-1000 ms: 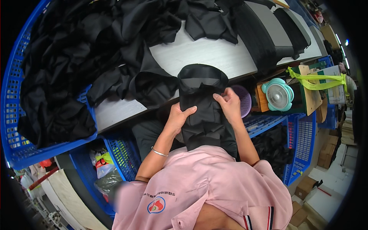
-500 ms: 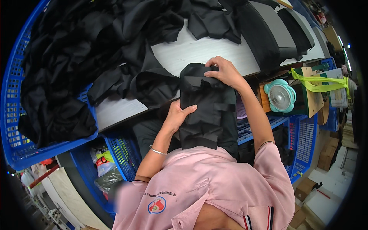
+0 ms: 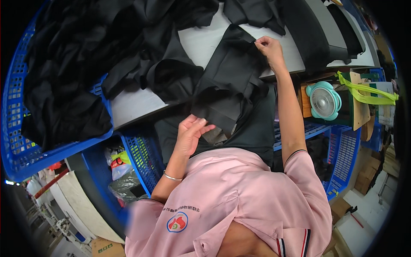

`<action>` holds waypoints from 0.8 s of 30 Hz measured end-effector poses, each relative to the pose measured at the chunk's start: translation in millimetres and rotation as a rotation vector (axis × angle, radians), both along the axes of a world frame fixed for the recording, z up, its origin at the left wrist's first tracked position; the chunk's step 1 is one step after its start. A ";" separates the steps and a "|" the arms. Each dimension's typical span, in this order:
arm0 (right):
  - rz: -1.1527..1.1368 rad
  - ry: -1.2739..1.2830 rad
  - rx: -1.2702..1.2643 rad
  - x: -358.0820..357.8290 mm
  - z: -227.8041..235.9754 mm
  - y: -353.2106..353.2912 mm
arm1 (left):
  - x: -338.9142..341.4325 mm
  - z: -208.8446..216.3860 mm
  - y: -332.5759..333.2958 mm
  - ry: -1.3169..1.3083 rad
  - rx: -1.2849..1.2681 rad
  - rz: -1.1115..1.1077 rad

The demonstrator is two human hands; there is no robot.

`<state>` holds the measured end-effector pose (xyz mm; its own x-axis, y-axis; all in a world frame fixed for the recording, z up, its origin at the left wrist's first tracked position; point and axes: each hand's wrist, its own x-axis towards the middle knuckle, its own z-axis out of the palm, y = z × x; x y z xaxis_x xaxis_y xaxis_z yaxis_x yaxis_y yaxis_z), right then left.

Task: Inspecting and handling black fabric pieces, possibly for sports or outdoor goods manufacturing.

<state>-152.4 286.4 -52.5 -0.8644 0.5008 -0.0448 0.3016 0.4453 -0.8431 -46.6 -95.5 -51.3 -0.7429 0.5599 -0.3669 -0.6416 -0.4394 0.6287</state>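
I have the right arm (image 3: 292, 115) reaching forward, the right hand (image 3: 271, 50) pinched at its fingertips (image 3: 257, 43); the left hand (image 3: 189, 133) sits closer in, fingers (image 3: 209, 128) half-curled.

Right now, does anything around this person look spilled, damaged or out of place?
No damage or spill stands out. At the left, the black cloth heap overflows the blue basket onto the white table, which looks untidy; the black piece pinched by the right hand looks merely creased.
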 end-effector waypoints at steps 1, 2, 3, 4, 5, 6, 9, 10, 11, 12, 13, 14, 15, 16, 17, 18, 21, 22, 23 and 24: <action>-0.005 0.021 0.009 0.7 -1.1 -0.9 | 4.5 -3.2 -1.3 -0.010 -0.079 -0.026; -0.007 0.032 0.008 1.3 -1.5 -1.7 | 7.5 -5.5 -2.3 0.000 -0.051 -0.014; -0.018 0.055 0.008 2.2 -1.7 -2.7 | 9.3 -7.1 -1.4 -0.007 -0.090 -0.010; -0.003 0.084 -0.014 2.9 -1.4 -3.1 | 10.1 -7.7 0.1 -0.005 -0.133 -0.004; 0.005 0.084 -0.032 3.7 -1.5 -3.4 | 9.8 -7.8 2.4 -0.018 -0.158 0.005; 0.010 0.103 -0.045 4.3 -1.5 -3.1 | 10.0 -7.0 4.9 -0.020 -0.186 0.020; 0.028 0.145 -0.079 5.4 -3.4 -0.9 | 9.5 -3.4 12.3 -0.026 -0.233 0.056; 0.030 0.162 -0.086 5.2 -4.5 -0.4 | 9.1 -2.3 14.6 -0.037 -0.271 0.076; 0.026 0.139 -0.078 5.1 -5.3 -0.2 | 8.6 -1.5 16.5 -0.031 -0.262 0.075; 0.015 0.125 -0.064 4.5 -6.0 -0.6 | 7.3 -1.1 18.8 -0.031 -0.278 0.082; -0.002 0.119 -0.042 4.1 -6.0 -1.4 | 5.9 -1.1 20.6 -0.027 -0.284 0.088; 0.000 0.109 -0.029 3.2 -5.6 -3.0 | 4.0 -1.5 22.1 -0.017 -0.318 0.072; -0.005 0.104 -0.008 2.8 -4.5 -5.0 | 2.4 -1.9 23.1 -0.005 -0.343 0.056; -0.035 0.080 0.039 2.1 -2.7 -7.8 | 1.0 -2.5 23.6 0.019 -0.353 0.028; -0.071 0.008 0.120 1.9 0.0 -10.8 | 0.2 -3.1 23.8 0.025 -0.335 0.007; -0.095 -0.050 0.172 2.4 3.3 -14.1 | 0.2 -3.6 23.6 0.043 -0.305 -0.025; -0.132 -0.129 0.224 4.4 14.8 -24.1 | 4.1 -4.9 20.8 0.061 -0.247 -0.018; -0.136 -0.127 0.226 4.7 18.2 -26.8 | 6.2 -5.8 20.1 0.064 -0.229 -0.011; -0.131 -0.116 0.226 5.0 21.3 -29.0 | 6.9 -7.0 19.1 0.065 -0.211 -0.002; -0.134 -0.120 0.221 5.3 23.5 -30.8 | 8.5 -8.5 19.0 0.043 -0.230 0.034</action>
